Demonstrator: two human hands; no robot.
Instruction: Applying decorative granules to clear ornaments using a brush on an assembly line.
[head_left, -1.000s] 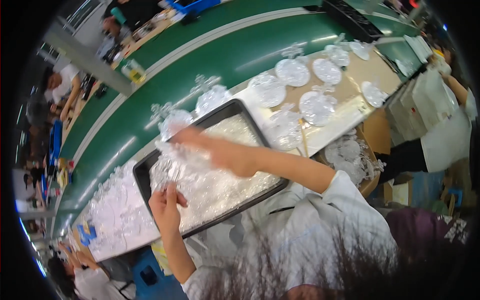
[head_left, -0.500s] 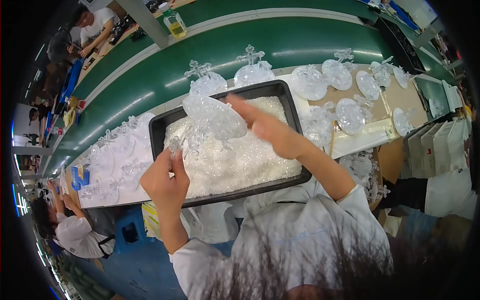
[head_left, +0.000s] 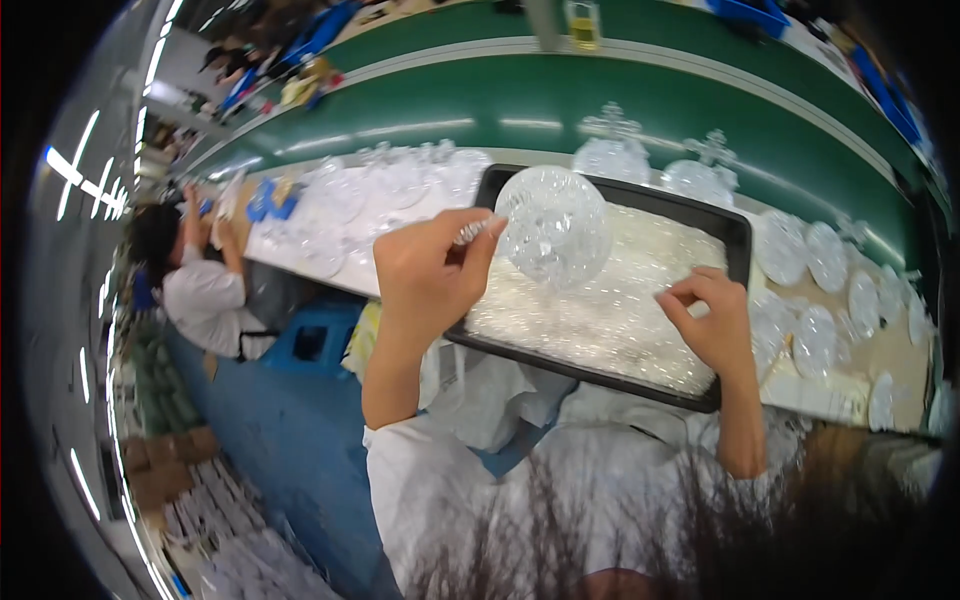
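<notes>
My left hand [head_left: 430,275] holds up a clear, round, faceted plastic ornament [head_left: 553,227] by its short stem, above the near left corner of a black tray [head_left: 738,232]. The tray is filled with small clear glittering pieces [head_left: 620,310]. My right hand [head_left: 712,322] hovers over the tray's right part with fingers curled and pinched low over the pieces; whether it grips one I cannot tell.
Several clear round ornaments [head_left: 830,270] lie on the beige bench to the right of the tray, and more [head_left: 380,190] to the left. A green conveyor belt [head_left: 560,95] runs behind. A person in white [head_left: 195,285] sits at the left. A blue stool [head_left: 315,340] stands below.
The view has swung left. My left hand has taken the round ornament by its stem and raised it. My right hand has let go of it and dropped to the tray's right side.
</notes>
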